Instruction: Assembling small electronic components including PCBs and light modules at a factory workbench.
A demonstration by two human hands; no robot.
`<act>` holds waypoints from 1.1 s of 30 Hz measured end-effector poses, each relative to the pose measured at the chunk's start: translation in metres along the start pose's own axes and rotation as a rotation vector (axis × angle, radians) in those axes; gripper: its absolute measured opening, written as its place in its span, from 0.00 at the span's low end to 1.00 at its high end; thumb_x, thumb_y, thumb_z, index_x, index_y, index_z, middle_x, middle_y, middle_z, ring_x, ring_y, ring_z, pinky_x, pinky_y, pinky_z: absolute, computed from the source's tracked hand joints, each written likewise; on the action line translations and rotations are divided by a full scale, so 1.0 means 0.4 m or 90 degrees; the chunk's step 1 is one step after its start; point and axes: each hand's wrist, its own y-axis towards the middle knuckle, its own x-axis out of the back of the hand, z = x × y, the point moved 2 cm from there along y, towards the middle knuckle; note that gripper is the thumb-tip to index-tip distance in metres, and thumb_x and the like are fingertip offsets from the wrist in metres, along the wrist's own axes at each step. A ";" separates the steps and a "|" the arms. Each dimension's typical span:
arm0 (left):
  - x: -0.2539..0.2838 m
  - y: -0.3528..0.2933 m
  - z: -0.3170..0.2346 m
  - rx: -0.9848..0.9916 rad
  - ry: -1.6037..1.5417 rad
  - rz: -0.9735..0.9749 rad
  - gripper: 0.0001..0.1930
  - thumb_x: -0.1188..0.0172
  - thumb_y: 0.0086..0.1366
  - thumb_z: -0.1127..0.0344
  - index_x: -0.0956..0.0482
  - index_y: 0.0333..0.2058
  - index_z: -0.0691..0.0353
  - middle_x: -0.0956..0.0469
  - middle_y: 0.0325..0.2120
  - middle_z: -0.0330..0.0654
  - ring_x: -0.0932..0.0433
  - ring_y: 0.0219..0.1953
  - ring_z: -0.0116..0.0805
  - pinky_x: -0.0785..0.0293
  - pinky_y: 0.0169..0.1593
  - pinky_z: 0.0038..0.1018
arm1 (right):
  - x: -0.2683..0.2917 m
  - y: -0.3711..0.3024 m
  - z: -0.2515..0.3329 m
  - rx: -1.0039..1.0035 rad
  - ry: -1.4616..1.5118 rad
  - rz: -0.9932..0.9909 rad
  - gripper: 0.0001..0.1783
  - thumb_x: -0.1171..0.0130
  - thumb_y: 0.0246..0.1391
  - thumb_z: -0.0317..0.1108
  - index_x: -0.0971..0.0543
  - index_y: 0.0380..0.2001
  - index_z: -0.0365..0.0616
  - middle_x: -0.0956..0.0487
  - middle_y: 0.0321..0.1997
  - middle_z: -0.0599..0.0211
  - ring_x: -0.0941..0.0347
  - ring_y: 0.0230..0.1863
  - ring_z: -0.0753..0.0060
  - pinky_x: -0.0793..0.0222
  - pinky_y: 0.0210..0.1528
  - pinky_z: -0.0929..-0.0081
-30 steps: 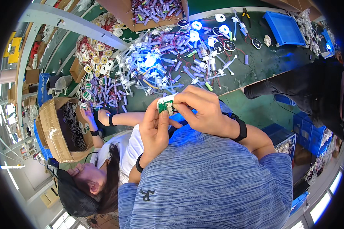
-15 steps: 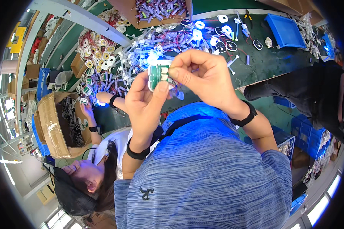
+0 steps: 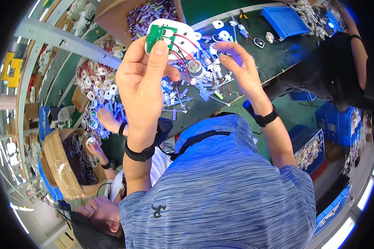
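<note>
My left hand [image 3: 143, 83] grips a green circuit board [image 3: 155, 34], its thumb pressing on the front. Behind the board is a rounded white plastic plate [image 3: 186, 40] with small holes. Red and black wires run from the board's white connectors down to a small silvery motor [image 3: 195, 68], which hangs beside my left fingers. My right hand [image 3: 246, 70] is raised to the right of the plate, fingers curved and apart, and nothing shows between them. Beneath both hands lies a heap of purplish cylinders and translucent plastic parts [image 3: 174, 99] on the green table.
A cardboard box of purplish cylinders [image 3: 151, 16] stands at the back. A blue tray [image 3: 284, 23] and black-and-yellow pliers [image 3: 243, 17] lie back right. At left, a co-worker's hands [image 3: 108, 121] are beside white discs and an open carton [image 3: 64, 166]. Another person's dark-clothed arm [image 3: 320, 79] reaches in at right.
My right hand has let go of the board's connectors and moved right. My left hand has raised the board leftward and turned it, bringing the wires and motor into view.
</note>
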 end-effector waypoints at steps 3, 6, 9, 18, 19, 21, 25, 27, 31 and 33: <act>-0.012 0.014 -0.015 0.010 -0.049 0.074 0.11 0.47 0.62 0.67 0.29 0.38 0.69 0.23 0.27 0.41 0.28 0.20 0.23 0.34 0.23 0.16 | 0.040 -0.048 -0.131 -0.148 0.145 -0.071 0.19 0.49 0.53 0.41 0.29 0.44 0.40 0.28 0.46 0.64 0.33 0.48 0.73 0.40 0.52 0.67; -0.023 0.028 -0.017 0.029 -0.167 0.161 0.11 0.50 0.63 0.67 0.30 0.40 0.69 0.23 0.30 0.44 0.24 0.28 0.26 0.33 0.24 0.18 | 0.004 -0.109 -0.251 -0.349 0.420 0.017 0.29 0.54 0.54 0.51 0.37 0.52 0.40 0.30 0.50 0.54 0.32 0.49 0.59 0.37 0.51 0.58; -0.022 0.033 -0.010 0.047 -0.176 0.176 0.10 0.50 0.63 0.67 0.30 0.40 0.69 0.23 0.30 0.45 0.24 0.28 0.27 0.33 0.24 0.18 | -0.057 -0.155 -0.245 -0.423 0.670 0.134 0.33 0.61 0.57 0.54 0.43 0.56 0.40 0.32 0.51 0.45 0.31 0.48 0.47 0.29 0.43 0.57; 0.007 0.011 0.016 0.112 -0.158 0.206 0.10 0.51 0.63 0.68 0.31 0.40 0.69 0.24 0.32 0.46 0.23 0.29 0.30 0.33 0.22 0.18 | -0.022 -0.173 -0.139 -0.299 0.646 -0.025 0.25 0.50 0.55 0.43 0.37 0.51 0.39 0.29 0.47 0.48 0.28 0.45 0.51 0.26 0.38 0.64; 0.004 0.011 0.018 0.114 -0.159 0.220 0.10 0.52 0.64 0.68 0.32 0.41 0.69 0.24 0.32 0.46 0.23 0.28 0.30 0.33 0.22 0.18 | -0.008 -0.172 -0.137 -0.290 0.597 -0.068 0.23 0.50 0.55 0.42 0.36 0.50 0.38 0.28 0.46 0.49 0.27 0.44 0.53 0.26 0.38 0.64; -0.006 0.016 0.025 0.117 -0.162 0.245 0.11 0.53 0.64 0.67 0.32 0.41 0.69 0.24 0.32 0.46 0.23 0.27 0.30 0.33 0.22 0.18 | 0.007 -0.169 -0.131 -0.268 0.610 -0.103 0.19 0.51 0.56 0.38 0.35 0.47 0.39 0.26 0.43 0.52 0.26 0.42 0.57 0.26 0.36 0.66; -0.013 0.047 0.094 0.150 -0.127 0.241 0.11 0.52 0.64 0.67 0.32 0.40 0.68 0.24 0.32 0.47 0.23 0.27 0.30 0.34 0.22 0.17 | 0.075 -0.160 -0.095 -0.230 0.490 -0.163 0.17 0.51 0.56 0.38 0.33 0.45 0.41 0.26 0.43 0.58 0.26 0.41 0.64 0.28 0.33 0.73; -0.042 0.057 0.128 0.170 -0.113 0.228 0.10 0.52 0.64 0.67 0.32 0.40 0.67 0.24 0.31 0.45 0.24 0.26 0.28 0.34 0.22 0.17 | 0.134 -0.154 -0.117 -0.213 0.514 -0.194 0.16 0.50 0.55 0.37 0.33 0.45 0.42 0.27 0.44 0.58 0.27 0.42 0.63 0.28 0.35 0.71; -0.114 0.072 0.187 0.246 -0.144 0.247 0.10 0.50 0.62 0.68 0.32 0.41 0.67 0.24 0.31 0.42 0.26 0.26 0.26 0.32 0.24 0.19 | 0.248 -0.126 -0.119 -0.189 0.484 -0.256 0.16 0.48 0.53 0.36 0.32 0.44 0.42 0.27 0.44 0.58 0.28 0.42 0.61 0.28 0.38 0.69; -0.156 0.096 0.223 0.257 -0.147 0.254 0.11 0.49 0.62 0.69 0.32 0.42 0.66 0.24 0.31 0.42 0.26 0.26 0.26 0.32 0.25 0.19 | 0.310 -0.088 -0.114 -0.171 0.474 -0.267 0.15 0.48 0.51 0.33 0.31 0.42 0.42 0.27 0.43 0.58 0.27 0.40 0.62 0.28 0.37 0.70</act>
